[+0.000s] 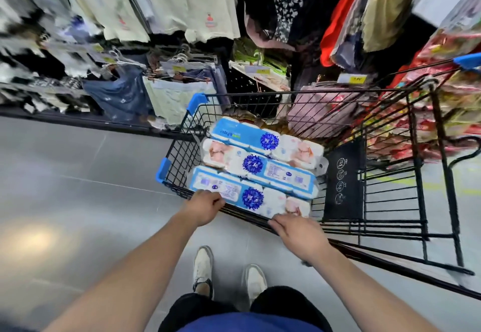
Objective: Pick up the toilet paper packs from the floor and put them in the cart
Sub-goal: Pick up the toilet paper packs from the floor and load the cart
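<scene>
Three blue-and-white toilet paper packs lie side by side in the black wire cart (390,113): a far pack (250,136), a middle pack (260,166) and a near pack (250,196) at the cart's near rim. My left hand (204,205) grips the near pack's left end, fingers curled over its edge. My right hand (296,230) holds the same pack's right end at the rim. The pack's lower side is hidden behind the wire.
The cart has blue corner bumpers (164,169) and a black fold-down seat panel (343,175). Clothes racks (161,92) line the far side of the grey tiled floor (78,188). Packaged goods (447,92) pile up at the right. My white shoes (203,269) stand near the cart.
</scene>
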Action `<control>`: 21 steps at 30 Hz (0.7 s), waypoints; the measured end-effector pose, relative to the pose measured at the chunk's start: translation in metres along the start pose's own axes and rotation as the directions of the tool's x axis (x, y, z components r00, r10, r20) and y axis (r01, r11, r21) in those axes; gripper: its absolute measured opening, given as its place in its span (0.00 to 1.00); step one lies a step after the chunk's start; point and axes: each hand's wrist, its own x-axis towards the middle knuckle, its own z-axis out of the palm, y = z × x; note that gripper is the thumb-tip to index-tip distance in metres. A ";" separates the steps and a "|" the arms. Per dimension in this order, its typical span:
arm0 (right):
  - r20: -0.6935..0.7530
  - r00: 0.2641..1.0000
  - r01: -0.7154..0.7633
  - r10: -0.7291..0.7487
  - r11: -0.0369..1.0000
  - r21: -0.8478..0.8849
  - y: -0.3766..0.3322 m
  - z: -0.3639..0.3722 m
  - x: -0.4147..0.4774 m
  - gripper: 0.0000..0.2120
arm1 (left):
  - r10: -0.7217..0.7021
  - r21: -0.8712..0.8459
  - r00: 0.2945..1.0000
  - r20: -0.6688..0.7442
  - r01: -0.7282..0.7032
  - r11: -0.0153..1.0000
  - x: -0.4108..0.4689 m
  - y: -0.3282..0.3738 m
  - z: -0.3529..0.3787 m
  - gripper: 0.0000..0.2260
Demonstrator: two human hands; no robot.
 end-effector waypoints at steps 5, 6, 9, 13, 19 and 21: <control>0.008 0.999 0.045 -0.045 0.999 0.022 -0.009 0.002 0.005 0.46 | -0.041 0.023 0.999 -0.010 0.042 0.999 -0.012 -0.002 -0.003 0.18; 0.015 0.998 0.057 -0.057 0.998 0.029 -0.011 0.002 0.006 0.47 | -0.044 0.033 0.999 -0.011 0.044 0.998 -0.013 -0.005 -0.003 0.18; 0.033 0.996 0.085 -0.086 0.996 0.020 -0.020 0.002 0.010 0.47 | -0.049 0.046 0.999 -0.016 0.050 0.998 -0.020 -0.016 -0.002 0.18; 0.036 0.994 0.107 -0.107 0.994 0.001 -0.043 0.000 0.014 0.40 | -0.080 0.008 0.996 -0.026 0.080 0.997 -0.028 -0.040 -0.002 0.18; 0.094 0.988 0.123 -0.120 0.992 -0.031 -0.088 0.003 0.030 0.34 | -0.075 -0.042 0.995 -0.062 0.072 0.997 -0.040 -0.083 -0.009 0.18; 0.102 0.988 0.124 -0.120 0.991 -0.041 -0.106 0.005 0.036 0.39 | -0.080 -0.068 0.993 -0.082 0.075 0.995 -0.043 -0.106 -0.008 0.18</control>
